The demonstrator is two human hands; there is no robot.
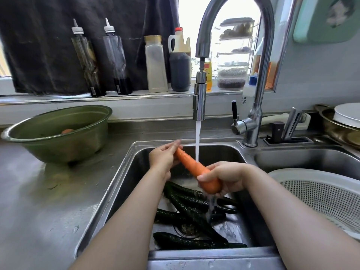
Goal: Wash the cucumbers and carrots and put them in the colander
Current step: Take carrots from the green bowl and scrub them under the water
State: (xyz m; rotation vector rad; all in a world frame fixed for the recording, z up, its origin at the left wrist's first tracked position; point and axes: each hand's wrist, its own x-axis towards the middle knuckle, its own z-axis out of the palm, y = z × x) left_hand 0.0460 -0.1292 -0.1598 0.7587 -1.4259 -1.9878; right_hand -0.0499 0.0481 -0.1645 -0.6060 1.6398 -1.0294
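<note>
One long orange carrot [196,169] is held aslant under the white stream of water [198,141] that falls from the tall curved chrome tap [200,98], over the left stainless-steel sink basin [120,191]. Its thin end is pinched by the left hand [163,156], fingers curled closed around the tip, while the thick end is gripped by the right hand [228,178], fingers wrapped fully round it and the thumb laid across the top. Water is seen running off the thick end and splashing down into the basin. Below the carrot, a pile of dark green bumpy cucumbers [189,215] is lying on the basin floor around the drain; roughly five or six can be made out, though the exact count cannot be told where they overlap. To the right, one white perforated plastic colander [319,195] is set in the second basin, and nothing can be seen in the part of it that shows. On the steel counter [48,201] to the left, one round green metal bowl [58,133] is standing, with one orange piece, probably another carrot, just visible inside. Along the window ledge behind, five bottles [155,63] are lined up against a dark curtain: two slim clear ones, one pale square one, one dark jug and one small yellow one.
</note>
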